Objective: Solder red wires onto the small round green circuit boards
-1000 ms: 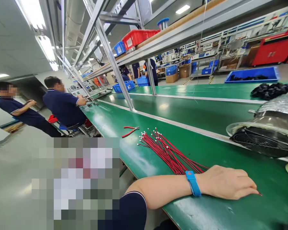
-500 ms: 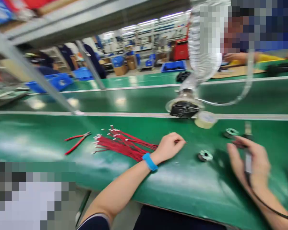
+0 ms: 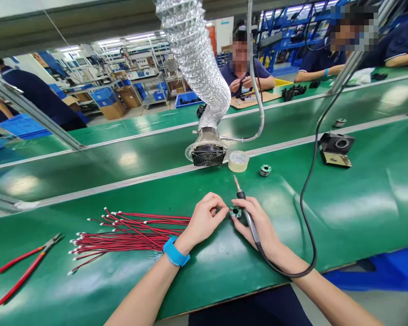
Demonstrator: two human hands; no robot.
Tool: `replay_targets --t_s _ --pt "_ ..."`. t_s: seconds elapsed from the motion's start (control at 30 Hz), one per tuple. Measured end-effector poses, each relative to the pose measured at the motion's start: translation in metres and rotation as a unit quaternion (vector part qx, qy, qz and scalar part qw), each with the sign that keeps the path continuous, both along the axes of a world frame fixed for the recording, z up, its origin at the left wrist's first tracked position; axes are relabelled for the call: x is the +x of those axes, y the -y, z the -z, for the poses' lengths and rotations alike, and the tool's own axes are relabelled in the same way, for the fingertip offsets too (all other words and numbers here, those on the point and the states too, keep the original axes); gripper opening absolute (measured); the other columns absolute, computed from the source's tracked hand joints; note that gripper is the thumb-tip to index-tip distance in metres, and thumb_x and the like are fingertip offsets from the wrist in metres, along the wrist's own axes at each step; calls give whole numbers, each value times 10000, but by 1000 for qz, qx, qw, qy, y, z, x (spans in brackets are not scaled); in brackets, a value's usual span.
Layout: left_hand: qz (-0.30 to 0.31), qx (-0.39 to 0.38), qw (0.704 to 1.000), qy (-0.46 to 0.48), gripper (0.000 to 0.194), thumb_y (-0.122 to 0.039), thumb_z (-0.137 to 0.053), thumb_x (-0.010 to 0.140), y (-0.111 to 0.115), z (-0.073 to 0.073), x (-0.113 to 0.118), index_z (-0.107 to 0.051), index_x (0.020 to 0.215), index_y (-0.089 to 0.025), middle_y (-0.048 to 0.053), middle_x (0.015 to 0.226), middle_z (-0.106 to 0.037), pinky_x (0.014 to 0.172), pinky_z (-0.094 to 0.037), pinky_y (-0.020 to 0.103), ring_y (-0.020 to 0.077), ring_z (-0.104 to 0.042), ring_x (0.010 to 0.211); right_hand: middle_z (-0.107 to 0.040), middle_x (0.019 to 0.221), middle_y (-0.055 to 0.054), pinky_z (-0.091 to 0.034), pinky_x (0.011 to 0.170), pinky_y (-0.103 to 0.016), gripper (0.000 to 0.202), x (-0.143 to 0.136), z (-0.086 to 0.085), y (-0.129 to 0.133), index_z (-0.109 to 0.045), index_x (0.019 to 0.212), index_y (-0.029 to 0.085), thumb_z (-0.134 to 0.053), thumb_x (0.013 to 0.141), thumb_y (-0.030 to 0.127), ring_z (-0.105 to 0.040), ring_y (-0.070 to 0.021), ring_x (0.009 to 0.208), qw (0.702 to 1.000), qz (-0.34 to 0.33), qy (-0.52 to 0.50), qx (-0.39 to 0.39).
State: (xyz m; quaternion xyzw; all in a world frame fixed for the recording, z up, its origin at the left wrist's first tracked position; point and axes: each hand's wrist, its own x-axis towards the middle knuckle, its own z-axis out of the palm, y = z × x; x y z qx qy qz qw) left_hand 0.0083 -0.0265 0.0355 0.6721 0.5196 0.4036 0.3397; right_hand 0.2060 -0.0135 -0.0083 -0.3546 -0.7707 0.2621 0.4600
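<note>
Nearest the person, the green bench (image 3: 204, 290) runs beneath both forearms, a blue wristband (image 3: 176, 251) circling the left wrist. The left hand (image 3: 206, 219) lies nearer than the tape roll (image 3: 238, 166) and to its left, thumb and forefinger closed in a pinch against the left edge of a small green-faced ring (image 3: 235, 216); whether anything is caught between them is too small to tell. That ring sits directly on the near side of the tape roll, between the two hands. The right hand (image 3: 260, 222) is curled around a soldering iron (image 3: 250, 220), its tip pointing toward the tape roll, while the thumb and fingertips also reach the ring's right side. Left of the tape roll and nearer, red-and-black wires (image 3: 136, 237) with white connectors lie in a loose bundle, their right ends hidden by the left hand; farther left, red-handled pliers (image 3: 42, 252) lie spread. Just right of the tape roll stands a second ring (image 3: 265, 170). Close on the tape roll's left is a black fan (image 3: 209, 156), topped by a foil duct (image 3: 204, 59). Well beyond the roll, a co-worker (image 3: 261, 72) sits with both hands raised together.
</note>
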Motion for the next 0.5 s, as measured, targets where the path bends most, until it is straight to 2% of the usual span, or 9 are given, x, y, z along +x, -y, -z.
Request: replay_targets --t_s 0.13,0.2,0.27,0.33,0.43,0.5 --pt "39 -15 999 13 148 -213 -645 940 4 -1 6 -626 798 -175 22 937 -611 656 -394 257 114 -498 727 -566 1312 -80 -537 1047 -319 523 -10 -2 7 -553 1398 263 -608 908 86 -628 -201 1199 996 -66 -35 -37" --pt "50 -12 999 6 130 -191 -639 933 5 0 8 -619 805 -178 19 930 -614 697 -419 256 124 -536 775 -570 1350 -81 -526 1080 -324 552 -9 -3 9 -543 1434 266 -616 915 93 -617 -204 1242 995 -76 -45 -41" --pt "50 1 999 -7 126 -170 -636 925 5 2 9 -611 802 -182 18 914 -624 733 -429 261 136 -557 820 -600 1344 -78 -530 1080 -321 512 -2 -5 13 -553 1451 268 -609 962 128 -633 -199 1234 996 -48 -59 -41" --pt "45 12 999 -19 136 -157 -637 917 5 4 10 -602 788 -185 20 907 -636 743 -429 263 143 -566 840 -671 1242 -63 -571 998 -287 420 8 -7 19 -587 1431 261 -586 1020 173 -700 -169 1087 994 15 -91 -52" --pt "28 22 999 -35 143 -146 -642 909 5 6 12 -599 780 -187 21 898 -640 724 -424 261 142 -573 835 -730 938 -18 -602 765 -218 289 23 -10 30 -654 1342 229 -572 1064 234 -714 -120 759 979 111 -149 -80" --pt "16 34 998 -41 140 -135 -647 903 7 8 14 -597 784 -189 21 898 -638 732 -431 261 143 -582 843 -686 739 16 -570 626 -187 216 30 -12 36 -694 1233 205 -548 1083 259 -657 -101 602 970 129 -188 -87"
